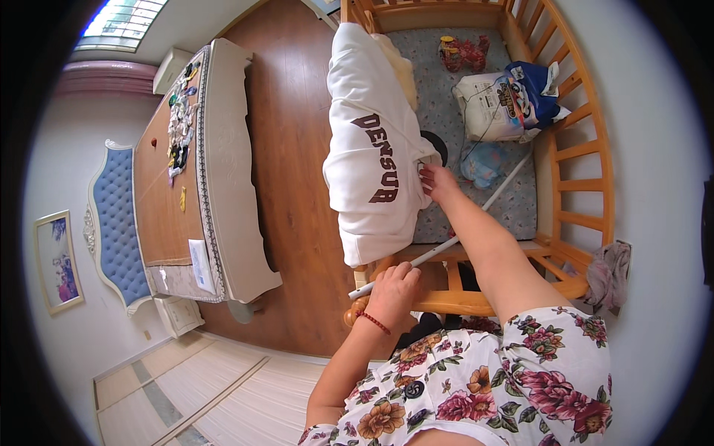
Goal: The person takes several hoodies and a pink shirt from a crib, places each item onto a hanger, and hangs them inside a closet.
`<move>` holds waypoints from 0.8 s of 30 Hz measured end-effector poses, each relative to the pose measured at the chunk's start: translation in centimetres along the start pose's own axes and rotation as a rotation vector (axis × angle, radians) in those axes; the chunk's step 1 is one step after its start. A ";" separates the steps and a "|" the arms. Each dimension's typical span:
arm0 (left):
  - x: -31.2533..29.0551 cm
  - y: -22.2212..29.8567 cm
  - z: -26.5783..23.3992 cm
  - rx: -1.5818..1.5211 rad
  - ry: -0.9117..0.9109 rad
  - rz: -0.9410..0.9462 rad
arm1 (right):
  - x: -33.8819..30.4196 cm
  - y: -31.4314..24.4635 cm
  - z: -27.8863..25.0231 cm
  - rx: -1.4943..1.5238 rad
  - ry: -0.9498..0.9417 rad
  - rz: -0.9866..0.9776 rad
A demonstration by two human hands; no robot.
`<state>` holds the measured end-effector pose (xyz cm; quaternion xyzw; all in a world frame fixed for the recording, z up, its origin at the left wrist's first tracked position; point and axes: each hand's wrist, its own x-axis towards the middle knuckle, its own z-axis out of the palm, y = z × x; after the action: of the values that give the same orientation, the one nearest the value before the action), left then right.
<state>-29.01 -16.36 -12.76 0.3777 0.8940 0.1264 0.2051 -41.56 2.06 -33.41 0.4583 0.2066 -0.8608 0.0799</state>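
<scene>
A white sweatshirt (372, 149) with dark red lettering hangs over the left side rail of a wooden crib. My right hand (437, 183) reaches across the crib and pinches the sweatshirt's right edge, beside a dark round thing (433, 149) that is partly hidden. My left hand (396, 288), with a red bead bracelet on the wrist, lies at the crib's near left corner. Its fingers curl over a white pole (487, 202) that slants across the crib; the fingertips' undersides are hidden. The near crib rail (465, 302) runs beneath this hand.
Inside the crib, on a patterned mattress (446, 108), lie a white and blue package (494, 108), a light blue bundle (483, 163) and a red toy (465, 53). A grey cloth (608, 276) hangs at the right corner. Left stands a bed (230, 171) with scattered small items.
</scene>
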 end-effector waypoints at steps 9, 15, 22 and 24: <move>0.2 0.0 -0.8 -0.043 -0.133 -0.024 | -0.2 -1.1 0.6 -0.060 0.071 0.209; 0.8 0.5 -1.5 -0.055 -0.121 0.039 | 0.7 -4.0 -4.7 0.172 -0.100 0.115; 0.8 0.2 -1.9 -0.285 0.010 0.125 | -5.8 -9.6 -3.9 0.227 -0.192 -0.285; 1.1 0.0 -2.7 -0.335 0.102 0.134 | -8.4 -10.8 -2.5 0.168 -0.203 -0.479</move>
<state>-30.92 -15.74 -10.71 0.3902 0.8426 0.3058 0.2105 -38.44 12.46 -24.71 0.3127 0.2278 -0.9108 -0.1441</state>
